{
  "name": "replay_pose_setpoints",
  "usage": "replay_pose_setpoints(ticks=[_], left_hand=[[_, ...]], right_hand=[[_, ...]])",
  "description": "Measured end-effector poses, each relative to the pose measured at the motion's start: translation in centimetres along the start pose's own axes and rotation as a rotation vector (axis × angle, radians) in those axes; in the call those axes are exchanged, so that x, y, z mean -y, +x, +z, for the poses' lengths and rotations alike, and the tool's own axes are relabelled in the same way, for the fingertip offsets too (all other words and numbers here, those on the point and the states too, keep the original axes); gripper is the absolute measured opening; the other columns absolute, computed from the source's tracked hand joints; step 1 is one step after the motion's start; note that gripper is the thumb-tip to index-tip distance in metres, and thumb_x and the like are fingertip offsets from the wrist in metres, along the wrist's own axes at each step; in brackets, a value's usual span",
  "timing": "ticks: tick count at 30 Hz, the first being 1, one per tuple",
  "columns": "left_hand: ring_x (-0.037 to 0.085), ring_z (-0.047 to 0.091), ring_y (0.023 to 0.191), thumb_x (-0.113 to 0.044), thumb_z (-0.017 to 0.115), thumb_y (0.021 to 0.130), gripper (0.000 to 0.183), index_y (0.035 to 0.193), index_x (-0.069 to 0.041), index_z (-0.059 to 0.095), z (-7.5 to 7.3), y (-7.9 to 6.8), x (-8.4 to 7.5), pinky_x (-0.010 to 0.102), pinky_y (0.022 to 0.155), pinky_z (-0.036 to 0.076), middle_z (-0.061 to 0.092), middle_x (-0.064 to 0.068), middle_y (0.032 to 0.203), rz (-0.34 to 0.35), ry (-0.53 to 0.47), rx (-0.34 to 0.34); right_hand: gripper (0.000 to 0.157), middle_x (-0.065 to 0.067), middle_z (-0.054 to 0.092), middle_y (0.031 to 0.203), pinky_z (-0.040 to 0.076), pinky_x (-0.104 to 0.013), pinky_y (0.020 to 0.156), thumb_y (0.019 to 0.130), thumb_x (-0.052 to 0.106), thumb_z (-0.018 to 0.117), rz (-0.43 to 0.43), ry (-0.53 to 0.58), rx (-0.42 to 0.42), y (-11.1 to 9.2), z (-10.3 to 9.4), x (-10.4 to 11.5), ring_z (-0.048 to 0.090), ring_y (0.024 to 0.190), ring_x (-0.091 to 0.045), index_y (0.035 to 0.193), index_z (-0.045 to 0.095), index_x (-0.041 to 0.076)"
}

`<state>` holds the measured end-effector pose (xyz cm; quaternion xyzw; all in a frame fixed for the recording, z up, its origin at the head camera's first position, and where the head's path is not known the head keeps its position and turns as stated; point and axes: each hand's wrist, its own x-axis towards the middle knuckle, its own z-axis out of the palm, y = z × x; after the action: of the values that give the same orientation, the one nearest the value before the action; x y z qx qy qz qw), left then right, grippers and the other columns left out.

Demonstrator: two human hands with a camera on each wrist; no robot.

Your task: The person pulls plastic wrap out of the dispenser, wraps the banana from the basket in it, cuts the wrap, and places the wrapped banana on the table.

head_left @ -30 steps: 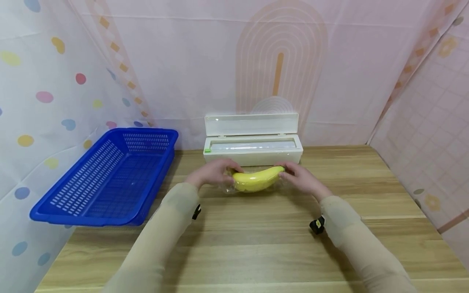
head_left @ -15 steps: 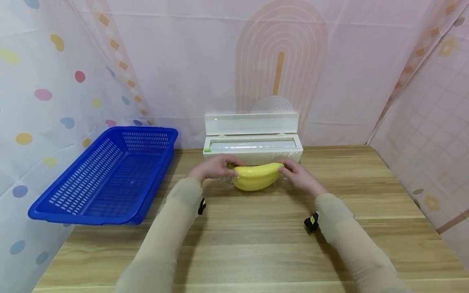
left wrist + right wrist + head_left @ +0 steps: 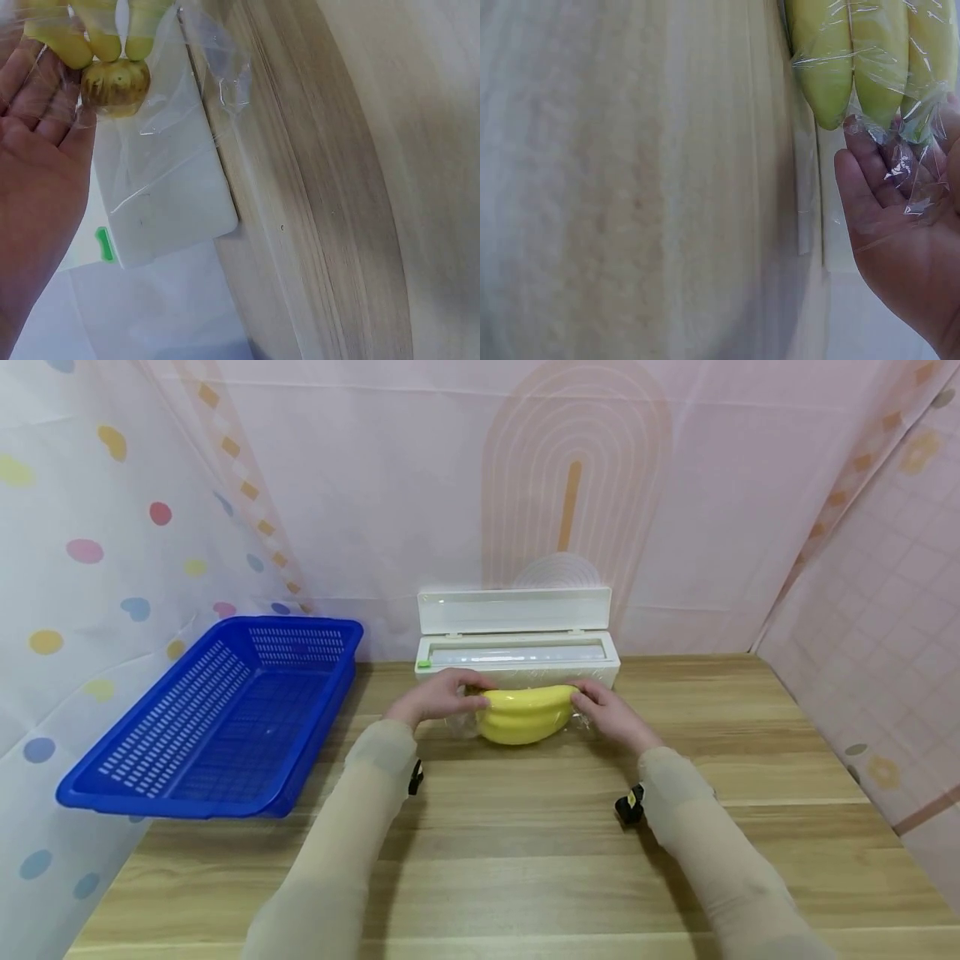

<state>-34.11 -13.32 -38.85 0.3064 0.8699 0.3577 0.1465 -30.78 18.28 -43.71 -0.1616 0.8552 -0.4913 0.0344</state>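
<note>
A bunch of yellow bananas wrapped in clear cling film is held between my two hands, in front of a white cling film dispenser. My left hand grips the stem end, thumb in front and fingers behind. At the tip end, my right hand holds the bunch the same way. The left wrist view shows the brown stem with loose film hanging beyond it. Crumpled film lies over the fingers of the right hand in the right wrist view.
The dispenser's lid stands raised, with a film roll inside and a green slider at its left. A blue plastic basket sits on the left of the wooden table. Patterned cloth hangs behind.
The bunch has turned from one long banana facing me to several side by side, and moved slightly back toward the dispenser. Both hands have kept hold of its ends.
</note>
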Motion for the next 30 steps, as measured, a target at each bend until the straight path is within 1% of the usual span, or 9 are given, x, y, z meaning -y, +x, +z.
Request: replay_pose_setpoints(ticks=[5,9,12,16,20,23,26,28,30], left_hand=[[0.031,0.049,0.129,-0.025,0.064,0.098,0.041,0.132,-0.004,0.061,0.0,-0.1,0.1,0.047,0.109,0.039,0.057,0.014,0.137,-0.026,0.028,-0.028],[0.031,0.05,0.128,-0.025,0.063,0.098,0.039,0.131,-0.003,0.062,-0.1,-0.3,0.3,0.047,0.108,0.04,0.058,0.014,0.136,-0.013,-0.004,-0.042],[0.03,0.052,0.127,-0.024,0.062,0.099,0.037,0.13,-0.004,0.063,-0.1,-0.4,0.7,0.046,0.106,0.042,0.059,0.014,0.135,0.0,-0.026,-0.066],[0.031,0.052,0.127,-0.022,0.059,0.1,0.036,0.13,-0.002,0.063,-0.1,-0.7,1.0,0.046,0.106,0.042,0.06,0.014,0.134,0.006,-0.039,-0.114],[0.032,0.052,0.126,-0.028,0.054,0.103,0.038,0.127,-0.001,0.064,-0.1,-0.8,1.0,0.047,0.106,0.042,0.061,0.016,0.132,-0.017,-0.049,-0.164],[0.032,0.055,0.119,-0.032,0.049,0.105,0.039,0.121,-0.001,0.067,-0.1,-0.9,1.0,0.048,0.102,0.044,0.063,0.016,0.126,-0.025,-0.05,-0.211],[0.032,0.058,0.114,-0.029,0.048,0.105,0.037,0.117,0.001,0.067,-0.1,-1.1,1.2,0.049,0.098,0.047,0.064,0.017,0.121,-0.014,-0.044,-0.269],[0.033,0.059,0.111,-0.027,0.05,0.105,0.036,0.118,0.002,0.067,-0.1,-1.5,1.3,0.049,0.097,0.047,0.065,0.018,0.119,-0.014,-0.038,-0.304],[0.034,0.059,0.112,-0.025,0.05,0.105,0.036,0.121,0.003,0.065,-0.1,-1.8,1.4,0.049,0.099,0.047,0.065,0.019,0.12,-0.019,-0.013,-0.333]], right_hand=[[0.041,-0.022,0.052,0.13,0.036,-0.05,0.108,0.107,0.021,0.043,0.055,0.036,0.005,0.4,0.0,-0.1,0.049,0.121,-0.035,0.137,0.049,-0.006],[0.041,-0.023,0.051,0.133,0.034,-0.052,0.111,0.107,0.022,0.043,0.066,0.04,0.01,0.4,0.0,-0.1,0.047,0.125,-0.037,0.138,0.049,-0.005],[0.039,-0.021,0.052,0.131,0.035,-0.051,0.109,0.107,0.021,0.044,0.057,0.038,0.004,0.3,0.1,0.0,0.048,0.123,-0.036,0.137,0.051,-0.004],[0.037,-0.021,0.053,0.129,0.037,-0.05,0.107,0.106,0.019,0.046,0.014,0.042,-0.005,0.1,0.2,-0.1,0.049,0.119,-0.034,0.135,0.052,-0.005],[0.037,-0.023,0.053,0.129,0.038,-0.05,0.107,0.106,0.018,0.046,-0.026,0.049,-0.005,0.0,0.2,-0.4,0.049,0.119,-0.035,0.134,0.052,-0.006],[0.037,-0.023,0.052,0.129,0.038,-0.05,0.106,0.106,0.018,0.046,-0.027,0.052,-0.002,-0.1,0.2,-0.4,0.05,0.118,-0.035,0.135,0.052,-0.006],[0.037,-0.023,0.053,0.129,0.04,-0.048,0.104,0.106,0.017,0.046,-0.018,0.063,-0.003,-0.1,0.1,-0.3,0.051,0.116,-0.033,0.135,0.051,-0.006],[0.037,-0.023,0.053,0.129,0.041,-0.047,0.103,0.106,0.016,0.047,-0.019,0.064,-0.005,-0.2,0.1,-0.3,0.051,0.115,-0.033,0.135,0.051,-0.007],[0.037,-0.023,0.053,0.128,0.041,-0.046,0.103,0.106,0.016,0.047,-0.014,0.075,-0.004,-0.2,0.1,-0.3,0.051,0.115,-0.033,0.135,0.051,-0.007]])
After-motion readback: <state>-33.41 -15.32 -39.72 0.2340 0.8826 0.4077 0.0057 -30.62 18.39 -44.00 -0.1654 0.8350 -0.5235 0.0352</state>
